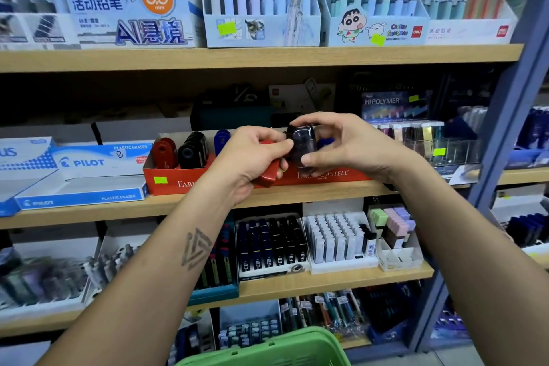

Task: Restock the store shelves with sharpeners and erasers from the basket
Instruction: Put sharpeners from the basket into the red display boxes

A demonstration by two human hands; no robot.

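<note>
My left hand (248, 162) grips a red sharpener (269, 177) in its palm, and its thumb touches a black sharpener (301, 145). My right hand (335, 145) pinches that black sharpener from above and below. Both hands hover just in front of the red Faber-Castell display box (166, 180) on the middle shelf. The box holds upright sharpeners: red (164, 153), black (193, 148) and blue (221, 140). The green basket (267, 349) shows at the bottom edge, below my arms.
Blue Pilot plastic eraser boxes (83, 175) sit left of the display box. A Hi-Polymer eraser box (395, 107) and clear trays (430, 142) stand to its right. Pencil displays fill the shelf above, lead cases and erasers the shelf below. A blue-grey upright (505, 128) bounds the shelving on the right.
</note>
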